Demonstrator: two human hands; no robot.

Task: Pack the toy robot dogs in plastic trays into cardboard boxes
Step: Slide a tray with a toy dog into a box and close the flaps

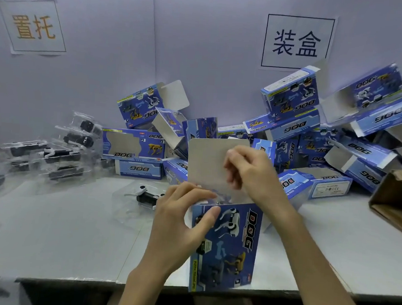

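"DOG" on held box — wall signs "置托", "装盒"

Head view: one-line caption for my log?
Left hand grips an upright blue box; right hand pinches its open top flap, boxes piled behind.

A pale grey table spans the view, and a plain lilac-white wall rises along its far side. Two paper signs are taped to that wall: a left sign with orange characters in a thin frame, and a right sign with dark characters in a black frame. A brown carton sits tilted at the table's right edge, partly out of view
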